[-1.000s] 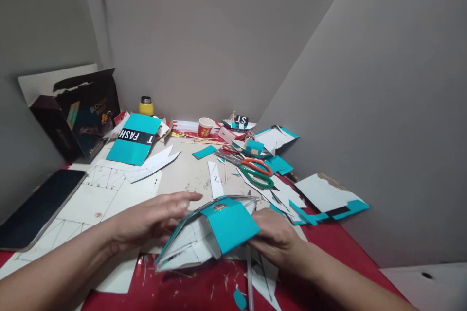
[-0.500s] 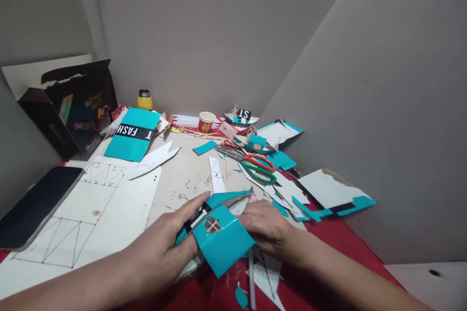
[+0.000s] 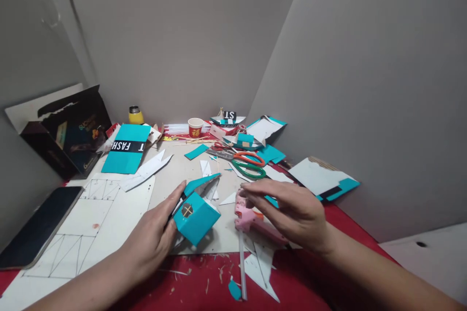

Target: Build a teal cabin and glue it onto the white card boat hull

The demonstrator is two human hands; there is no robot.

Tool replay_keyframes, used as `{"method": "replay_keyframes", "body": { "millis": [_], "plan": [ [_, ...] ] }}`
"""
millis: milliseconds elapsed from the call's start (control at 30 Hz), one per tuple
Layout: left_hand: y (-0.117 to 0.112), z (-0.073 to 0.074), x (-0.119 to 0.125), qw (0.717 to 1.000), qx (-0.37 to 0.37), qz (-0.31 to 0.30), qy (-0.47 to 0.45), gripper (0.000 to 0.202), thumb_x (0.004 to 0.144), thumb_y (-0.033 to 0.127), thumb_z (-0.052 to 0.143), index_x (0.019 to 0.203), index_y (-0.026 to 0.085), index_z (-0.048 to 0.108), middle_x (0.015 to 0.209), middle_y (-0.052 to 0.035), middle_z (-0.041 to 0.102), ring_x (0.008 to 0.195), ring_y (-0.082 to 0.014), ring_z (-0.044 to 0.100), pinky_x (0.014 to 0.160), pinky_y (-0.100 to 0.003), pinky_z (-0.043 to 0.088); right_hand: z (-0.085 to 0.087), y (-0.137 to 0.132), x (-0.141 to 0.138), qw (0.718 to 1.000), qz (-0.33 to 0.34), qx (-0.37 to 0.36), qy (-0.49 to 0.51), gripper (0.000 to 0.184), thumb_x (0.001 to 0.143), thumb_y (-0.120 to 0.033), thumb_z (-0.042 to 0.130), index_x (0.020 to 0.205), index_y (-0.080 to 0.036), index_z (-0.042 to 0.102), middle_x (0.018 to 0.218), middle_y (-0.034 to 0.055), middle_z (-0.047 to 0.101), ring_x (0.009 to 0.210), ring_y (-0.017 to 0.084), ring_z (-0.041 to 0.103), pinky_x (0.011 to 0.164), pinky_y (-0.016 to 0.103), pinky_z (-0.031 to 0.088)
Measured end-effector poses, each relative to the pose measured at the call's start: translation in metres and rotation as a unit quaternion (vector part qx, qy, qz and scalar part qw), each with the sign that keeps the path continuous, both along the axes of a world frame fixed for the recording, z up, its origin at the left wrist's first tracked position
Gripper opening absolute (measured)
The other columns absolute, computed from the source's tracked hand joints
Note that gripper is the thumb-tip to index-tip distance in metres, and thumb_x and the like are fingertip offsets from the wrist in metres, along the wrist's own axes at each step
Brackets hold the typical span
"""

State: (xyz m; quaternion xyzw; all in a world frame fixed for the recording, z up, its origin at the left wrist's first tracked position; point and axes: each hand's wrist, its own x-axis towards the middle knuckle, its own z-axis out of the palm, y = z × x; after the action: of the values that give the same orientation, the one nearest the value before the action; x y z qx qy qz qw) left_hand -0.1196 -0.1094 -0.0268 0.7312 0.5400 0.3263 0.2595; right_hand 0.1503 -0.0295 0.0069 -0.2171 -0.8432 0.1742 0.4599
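My left hand (image 3: 155,233) grips a folded teal-and-white cardboard model (image 3: 195,209), holding it tilted above a beige cardboard sheet (image 3: 182,175). A small round patch with a cross shows on its teal face. My right hand (image 3: 292,211) hovers with fingers spread just over a pink glue gun (image 3: 251,221) that lies on the sheet beside the model. A clear glue stick (image 3: 241,262) sticks out from the gun toward me.
Orange and green scissors (image 3: 250,163), teal card scraps (image 3: 270,153), a red paper cup (image 3: 195,127) and a yellow bottle (image 3: 135,115) lie at the back. A teal "FASH" card (image 3: 126,148), a dark box (image 3: 69,131), a tablet (image 3: 34,226) and a drawn white sheet (image 3: 87,214) sit left.
My right hand let go of the cardboard model and moved right over the pink glue gun. My left hand took hold of the model and turned it up on edge.
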Motion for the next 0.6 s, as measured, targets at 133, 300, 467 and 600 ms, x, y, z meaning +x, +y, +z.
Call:
{"method": "replay_keyframes", "body": {
  "millis": [133,300,467,600],
  "plan": [
    [0.008,0.006,0.005,1.000,0.011,0.026,-0.005,0.059,0.094,0.024,0.040,0.151,0.029,0.024,0.154,-0.0018,0.035,0.141,-0.0230,0.032,0.116,-0.043,0.025,0.005,-0.009,0.001,0.998,-0.038,-0.031,0.025,0.018,0.088,-0.018,0.059,0.102,-0.024,0.069,0.085,0.0054,0.076,0.070,0.018,0.071,0.063,0.030,0.058],
    [0.022,0.018,0.013,0.987,-0.026,0.130,-0.092,0.057,0.094,0.036,0.043,0.149,0.023,0.031,0.154,-0.0048,0.036,0.144,-0.0232,0.025,0.117,-0.042,0.019,-0.002,0.003,0.012,0.991,-0.114,-0.060,-0.039,0.018,0.091,-0.028,0.053,0.086,-0.019,0.067,0.078,0.0052,0.073,0.069,0.018,0.068,0.062,0.030,0.054],
    [0.030,0.014,0.015,0.960,-0.072,0.194,-0.190,0.054,0.092,0.037,0.050,0.144,0.026,0.039,0.149,-0.0036,0.044,0.140,-0.0228,0.035,0.116,-0.040,0.024,-0.027,0.011,0.047,0.934,-0.187,-0.070,-0.298,0.032,0.086,-0.039,0.056,0.106,-0.015,0.064,0.106,0.0162,0.069,0.093,0.031,0.066,0.075,0.044,0.053],
    [0.033,0.006,0.019,0.919,-0.127,0.196,-0.317,0.055,0.087,0.028,0.058,0.140,0.026,0.043,0.136,-0.0044,0.058,0.127,-0.0223,0.052,0.107,-0.036,0.038,-0.041,0.002,0.065,0.902,-0.174,-0.105,-0.381,0.035,0.089,-0.048,0.053,0.100,-0.017,0.065,0.095,0.0148,0.070,0.087,0.029,0.066,0.071,0.038,0.052]
  ]
}}
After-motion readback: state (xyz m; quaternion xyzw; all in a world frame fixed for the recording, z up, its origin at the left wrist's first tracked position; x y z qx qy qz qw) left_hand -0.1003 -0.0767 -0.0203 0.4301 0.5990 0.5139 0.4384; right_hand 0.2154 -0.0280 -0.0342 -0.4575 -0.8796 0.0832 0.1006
